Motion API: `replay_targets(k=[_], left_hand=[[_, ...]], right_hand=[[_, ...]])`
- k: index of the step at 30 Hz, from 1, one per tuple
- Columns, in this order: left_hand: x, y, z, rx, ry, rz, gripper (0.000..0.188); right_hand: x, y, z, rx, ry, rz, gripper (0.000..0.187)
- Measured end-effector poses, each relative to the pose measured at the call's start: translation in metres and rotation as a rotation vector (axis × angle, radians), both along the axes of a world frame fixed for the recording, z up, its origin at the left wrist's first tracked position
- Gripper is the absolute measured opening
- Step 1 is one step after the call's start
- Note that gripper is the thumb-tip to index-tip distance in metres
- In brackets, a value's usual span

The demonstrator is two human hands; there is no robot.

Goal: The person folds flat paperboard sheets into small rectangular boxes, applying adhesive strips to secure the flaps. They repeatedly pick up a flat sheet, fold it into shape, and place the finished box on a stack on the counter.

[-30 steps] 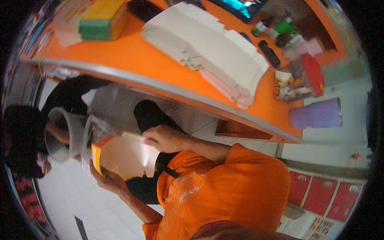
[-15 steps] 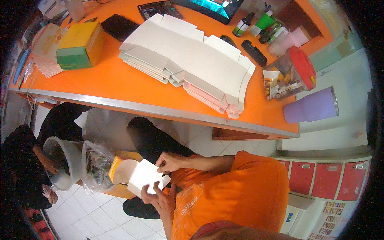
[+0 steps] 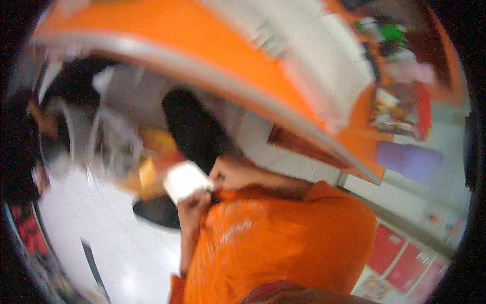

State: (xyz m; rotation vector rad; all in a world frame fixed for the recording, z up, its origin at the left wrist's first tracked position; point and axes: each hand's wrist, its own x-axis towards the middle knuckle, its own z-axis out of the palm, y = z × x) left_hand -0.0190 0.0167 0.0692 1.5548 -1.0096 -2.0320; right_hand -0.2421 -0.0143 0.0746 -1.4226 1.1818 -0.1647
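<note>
A small white carton [image 3: 186,181], orange on its outer side, is held over my lap, its bright inner face showing. At its lower right edge my left hand [image 3: 194,209] is closed, fingers bent against the cardboard. My right hand [image 3: 228,174] pinches the carton's right edge near the flap. Both hands are close together in front of my orange shirt [image 3: 273,233]. Motion blur smears the fingertips and the fold lines. Past the carton, an orange panel [image 3: 148,174] shows next to my dark-trousered legs [image 3: 190,126].
An orange desk [image 3: 202,38] with a metal edge holds stacked flat white cartons [image 3: 324,61], a clear jar [image 3: 397,111] and a purple tumbler [image 3: 409,161]. Blurred clear plastic [image 3: 116,142] and a person in black [image 3: 20,137] are at left. Red lockers [image 3: 387,248] stand at lower right.
The whole view has swung and blurred, the desk tilting down to the right. My left hand has shifted from spread fingers on the carton's face to its lower right edge, nearer my right hand.
</note>
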Motion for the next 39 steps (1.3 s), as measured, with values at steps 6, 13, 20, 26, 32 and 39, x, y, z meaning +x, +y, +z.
replay_targets(k=[6,13,20,26,32,39], left_hand=[[0.023,0.002,0.014,0.269,-0.027,-0.092,0.021],[0.019,0.019,-0.007,0.208,0.168,0.152,0.016],[0.020,0.014,-0.011,0.081,-0.073,0.029,0.018],[0.010,0.019,0.006,-0.075,0.017,0.112,0.021],[0.016,0.027,0.001,-0.193,-0.030,0.043,0.019],[0.008,0.022,-0.003,-0.171,0.029,0.109,0.021]], right_hand=[[0.025,0.012,0.019,0.018,-0.026,-0.219,0.016],[0.035,0.023,0.002,-0.007,-0.132,-0.271,0.015],[0.043,0.019,0.005,-0.011,-0.106,-0.307,0.015],[0.046,0.034,0.006,0.069,-0.209,-0.480,0.015],[0.046,0.041,0.006,-0.012,-0.281,-0.469,0.018],[0.040,0.036,-0.001,-0.070,-0.322,-0.465,0.017]])
